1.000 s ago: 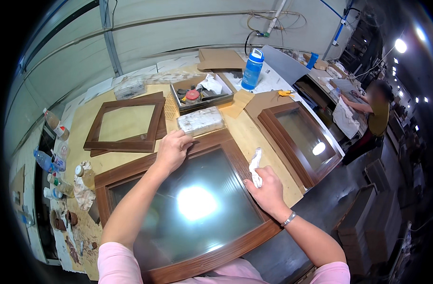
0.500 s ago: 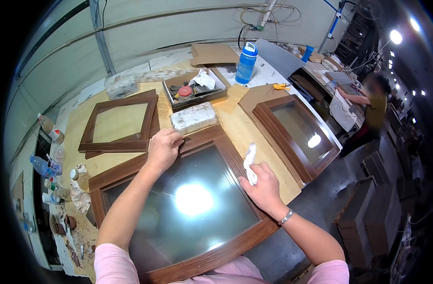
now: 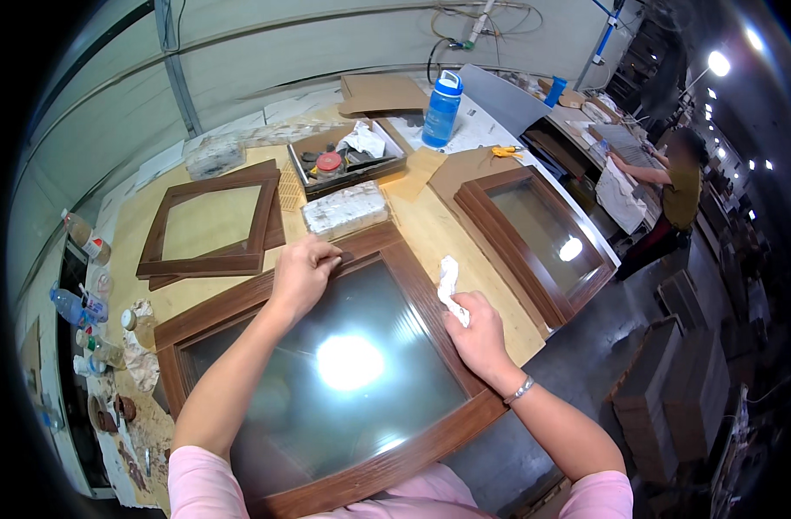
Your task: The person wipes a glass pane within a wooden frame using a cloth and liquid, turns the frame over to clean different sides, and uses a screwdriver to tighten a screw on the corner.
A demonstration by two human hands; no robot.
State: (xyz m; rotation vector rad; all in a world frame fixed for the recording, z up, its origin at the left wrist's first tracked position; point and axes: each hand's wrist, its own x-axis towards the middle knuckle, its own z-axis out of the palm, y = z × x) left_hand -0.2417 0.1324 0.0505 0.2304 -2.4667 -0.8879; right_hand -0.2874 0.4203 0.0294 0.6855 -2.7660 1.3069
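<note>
Cloth (image 3: 448, 278) sticks out of the right grip (image 3: 478, 334)

The head camera is looking down and forward from the height of the person's own head, facing across the workbench (image 3: 491, 290) toward the wall (image 3: 309, 54) that is spanning the top of the frame. It is sitting near the work: the brown-framed glass panel (image 3: 339, 368) is filling the lower middle, and the left forearm (image 3: 240, 376) and right forearm (image 3: 564, 424) are coming in from the lower edge. The wide fisheye lens is bending straight edges toward a black rim. Bottles (image 3: 67, 303) are showing at the far left, while a co-worker (image 3: 682, 195), farther off, is appearing at upper right.
</note>
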